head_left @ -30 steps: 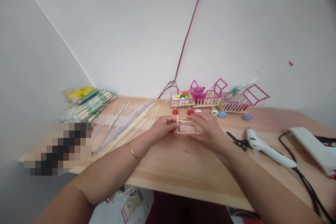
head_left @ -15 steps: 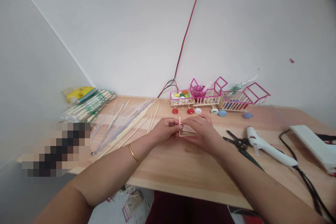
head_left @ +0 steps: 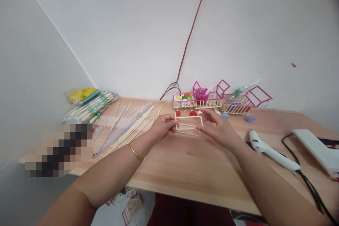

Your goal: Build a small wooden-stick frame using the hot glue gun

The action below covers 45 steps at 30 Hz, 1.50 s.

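**Holding a small stick frame over a wooden table**

Head view, clock centred on the frame: pinches its left end between thumb and bent fingers of the left hand, at nine o'clock. Has the right hand loosely open at three o'clock, thumb by the frame's right end, fingers spread higher (cannot tell about actual thumb contact). Wears a gold bangle at eight o'clock, on the left arm. Faces a row of stick carts with magenta edges from twelve to two o'clock, near the wall. Has loose sticks fanned out at nine o'clock, with a bagged stick bundle and a yellow packet farther off, between nine and ten. Has a white glue gun just past three o'clock, beside a flat white case. Shows more stickwork below the table edge at seven.
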Motion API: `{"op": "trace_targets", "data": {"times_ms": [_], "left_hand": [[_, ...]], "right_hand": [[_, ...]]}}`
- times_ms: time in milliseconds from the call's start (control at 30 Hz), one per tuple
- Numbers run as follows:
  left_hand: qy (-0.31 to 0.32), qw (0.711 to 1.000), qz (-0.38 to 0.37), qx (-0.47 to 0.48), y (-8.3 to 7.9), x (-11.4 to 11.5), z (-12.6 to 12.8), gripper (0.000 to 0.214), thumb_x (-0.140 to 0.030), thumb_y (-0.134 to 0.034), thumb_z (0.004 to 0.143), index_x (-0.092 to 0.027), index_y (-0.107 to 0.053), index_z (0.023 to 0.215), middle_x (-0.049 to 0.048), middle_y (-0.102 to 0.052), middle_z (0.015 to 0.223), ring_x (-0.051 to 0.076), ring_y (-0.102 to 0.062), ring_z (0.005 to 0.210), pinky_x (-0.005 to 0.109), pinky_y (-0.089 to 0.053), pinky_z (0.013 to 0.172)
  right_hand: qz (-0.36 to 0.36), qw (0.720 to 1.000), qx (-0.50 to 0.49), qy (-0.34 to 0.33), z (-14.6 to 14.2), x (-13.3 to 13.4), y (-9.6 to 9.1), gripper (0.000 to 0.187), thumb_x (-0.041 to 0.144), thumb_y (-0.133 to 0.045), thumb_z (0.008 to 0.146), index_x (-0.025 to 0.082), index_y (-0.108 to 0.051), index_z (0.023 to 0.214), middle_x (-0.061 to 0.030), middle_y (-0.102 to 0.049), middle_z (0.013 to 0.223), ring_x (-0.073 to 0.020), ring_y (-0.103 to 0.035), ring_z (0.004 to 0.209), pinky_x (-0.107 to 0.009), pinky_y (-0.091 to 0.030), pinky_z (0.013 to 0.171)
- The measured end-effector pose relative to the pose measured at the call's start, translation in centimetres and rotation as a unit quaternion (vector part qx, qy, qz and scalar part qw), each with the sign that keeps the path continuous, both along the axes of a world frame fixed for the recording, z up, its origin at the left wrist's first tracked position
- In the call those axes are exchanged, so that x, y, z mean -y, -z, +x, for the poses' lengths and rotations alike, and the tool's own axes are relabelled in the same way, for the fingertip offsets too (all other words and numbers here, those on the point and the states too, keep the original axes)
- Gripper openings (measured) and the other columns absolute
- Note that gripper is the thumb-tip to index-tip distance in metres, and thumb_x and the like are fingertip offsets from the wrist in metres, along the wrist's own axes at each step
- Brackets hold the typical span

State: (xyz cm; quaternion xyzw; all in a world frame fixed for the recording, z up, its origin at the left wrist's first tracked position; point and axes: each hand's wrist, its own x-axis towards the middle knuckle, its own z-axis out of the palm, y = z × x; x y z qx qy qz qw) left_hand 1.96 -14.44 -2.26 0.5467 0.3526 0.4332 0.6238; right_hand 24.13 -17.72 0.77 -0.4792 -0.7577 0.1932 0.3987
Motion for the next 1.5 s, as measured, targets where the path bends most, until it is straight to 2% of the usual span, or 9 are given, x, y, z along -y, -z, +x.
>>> {"op": "trace_targets", "data": {"times_ms": [200, 367, 433, 533, 633, 733, 1067, 1367, 1500], "left_hand": [[-0.01, 0.999, 0.022, -0.028, 0.1, -0.3, -0.2, 0.028, -0.038, -0.063, 0.07, -0.01, -0.056, 0.072, -0.0009, -0.055, 0.063, 0.004, -0.045, 0.049, 0.019, -0.037, 0.051], [-0.081, 0.972, 0.162, -0.147, 0.0, 0.0, -0.4, 0.068, -0.04, -0.068, 0.066, -0.018, -0.042, 0.125, 0.001, -0.056, 0.081, 0.009, -0.051, 0.064, 0.023, -0.043, 0.062], [-0.114, 0.931, 0.265, -0.225, -0.3, 0.2, -0.5, 0.086, -0.042, -0.073, 0.06, -0.022, -0.032, 0.133, 0.0074, -0.054, 0.103, 0.016, -0.053, 0.087, 0.03, -0.045, 0.076], [-0.157, 0.823, 0.435, -0.331, -0.8, 0.6, -0.5, 0.088, -0.047, -0.074, 0.056, -0.023, -0.036, 0.131, 0.0133, -0.039, 0.129, 0.028, -0.038, 0.118, 0.044, -0.034, 0.097], [-0.147, 0.733, 0.539, -0.387, -1.1, 1.2, -0.2, 0.077, -0.048, -0.068, 0.064, -0.023, -0.038, 0.13, 0.0128, -0.04, 0.132, 0.028, -0.032, 0.124, 0.049, -0.023, 0.104], [-0.119, 0.698, 0.571, -0.416, -1.1, 1.8, 0.1, 0.062, -0.048, -0.061, 0.071, -0.022, -0.043, 0.124, 0.0099, -0.052, 0.122, 0.025, -0.039, 0.12, 0.052, -0.011, 0.108], [-0.104, 0.698, 0.56, -0.433, -1.5, 2.8, 0.4, 0.042, -0.048, -0.053, 0.078, -0.022, -0.053, 0.111, 0.0055, -0.061, 0.107, 0.02, -0.049, 0.105, 0.053, 0.001, 0.108], [-0.069, 0.7, 0.557, -0.442, -1.4, 3.0, 0.4, 0.043, -0.046, -0.053, 0.079, -0.023, -0.051, 0.114, 0.006, -0.06, 0.107, 0.021, -0.048, 0.106, 0.051, -0.003, 0.108], [-0.054, 0.707, 0.549, -0.443, -1.3, 3.0, 0.5, 0.044, -0.045, -0.056, 0.077, -0.023, -0.051, 0.115, 0.0052, -0.06, 0.106, 0.02, -0.048, 0.107, 0.051, -0.004, 0.107]], "right_hand": [[-0.178, 0.967, -0.178, -0.035, 0.4, -0.5, 0.8, 0.035, 0.044, -0.061, 0.075, 0.021, -0.057, 0.101, -0.0048, -0.063, 0.089, -0.0162, -0.057, 0.084, -0.031, -0.047, 0.077], [-0.204, 0.949, -0.237, -0.037, 0.0, -0.6, 1.3, 0.034, 0.041, -0.066, 0.07, 0.02, -0.057, 0.095, -0.0016, -0.061, 0.078, -0.0114, -0.054, 0.067, -0.027, -0.045, 0.067], [-0.207, 0.946, -0.248, -0.037, -0.3, -0.6, 1.4, 0.034, 0.041, -0.068, 0.069, 0.02, -0.057, 0.092, -0.0007, -0.06, 0.075, -0.011, -0.053, 0.065, -0.026, -0.044, 0.065], [-0.219, 0.938, -0.267, -0.042, -0.9, -0.4, 1.4, 0.034, 0.041, -0.069, 0.067, 0.02, -0.057, 0.091, 0.0, -0.061, 0.074, -0.01, -0.052, 0.064, -0.024, -0.042, 0.063], [-0.235, 0.93, -0.277, -0.053, -1.7, 0.0, 1.4, 0.033, 0.039, -0.069, 0.068, 0.02, -0.058, 0.092, 0.001, -0.06, 0.073, -0.0091, -0.051, 0.064, -0.023, -0.04, 0.062], [-0.247, 0.924, -0.282, -0.07, -2.4, 0.5, 1.5, 0.03, 0.037, -0.069, 0.069, 0.02, -0.059, 0.093, 0.0014, -0.06, 0.075, -0.0091, -0.052, 0.067, -0.023, -0.041, 0.065], [-0.255, 0.922, -0.279, -0.089, -2.6, 0.7, 1.6, 0.025, 0.038, -0.066, 0.072, 0.02, -0.059, 0.087, 0.0013, -0.061, 0.073, -0.0096, -0.054, 0.067, -0.024, -0.043, 0.067], [-0.208, 0.963, -0.16, -0.052, -2.4, 0.8, 0.9, 0.023, 0.041, -0.058, 0.076, 0.017, -0.057, 0.077, 0.0001, -0.06, 0.071, -0.0115, -0.054, 0.065, -0.025, -0.043, 0.063], [-0.106, 0.994, -0.033, -0.018, -2.5, 1.0, 0.9, 0.014, 0.031, -0.051, 0.078, 0.019, -0.051, 0.072, 0.0029, -0.052, 0.063, -0.0098, -0.046, 0.056, -0.022, -0.036, 0.053]]}}
